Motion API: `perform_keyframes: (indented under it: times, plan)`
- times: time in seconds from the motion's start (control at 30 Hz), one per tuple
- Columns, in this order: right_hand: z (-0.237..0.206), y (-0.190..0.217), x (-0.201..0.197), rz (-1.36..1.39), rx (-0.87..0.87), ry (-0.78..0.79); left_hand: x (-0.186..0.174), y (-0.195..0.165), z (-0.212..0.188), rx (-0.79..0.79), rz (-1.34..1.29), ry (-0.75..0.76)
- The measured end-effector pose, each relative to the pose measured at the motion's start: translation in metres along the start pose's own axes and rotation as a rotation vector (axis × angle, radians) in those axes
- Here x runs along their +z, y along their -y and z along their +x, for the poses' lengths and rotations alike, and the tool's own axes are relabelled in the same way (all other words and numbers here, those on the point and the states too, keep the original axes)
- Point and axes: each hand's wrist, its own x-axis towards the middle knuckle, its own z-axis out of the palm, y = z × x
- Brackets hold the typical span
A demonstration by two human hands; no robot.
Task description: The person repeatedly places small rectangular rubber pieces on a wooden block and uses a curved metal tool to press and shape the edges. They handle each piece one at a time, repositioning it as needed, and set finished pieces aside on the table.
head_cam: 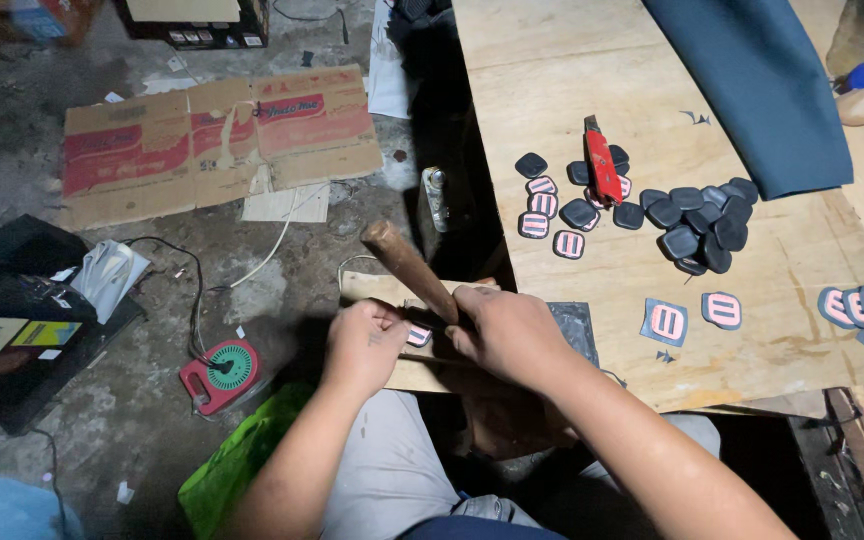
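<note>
Plywood table (592,90), dim concrete-floor shop. Right hand (507,335) clenched around wooden tool handle (410,268); left hand (364,345) pinches pink-and-dark patch (419,335) on small board (372,290) near table's left edge. Done, I'd judge: dark pads pile (697,220) far right, pink patches (552,215) beside. Blue sheet (762,90) uncut.

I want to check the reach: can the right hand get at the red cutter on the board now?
Probably not at once: the right hand grips a wooden handle. The red cutter lies uncovered among dark pieces on the wooden board.
</note>
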Motion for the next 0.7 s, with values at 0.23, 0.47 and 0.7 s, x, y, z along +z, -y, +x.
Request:
perform_keyframes:
  times: [0.23, 0.47, 0.7]
  plan:
    - [0.011, -0.003, 0.002, 0.17, 0.196, 0.02, 0.001, 0.007, 0.004, 0.027, -0.235, 0.082]
    - [0.019, 0.007, 0.012, 0.039, 0.06, -0.064, -0.007, -0.019, -0.003, 0.042, -0.078, 0.054]
    - [0.0, 0.007, -0.002, 0.061, 0.016, -0.027, -0.009, -0.022, -0.01, 0.11, -0.021, -0.009]
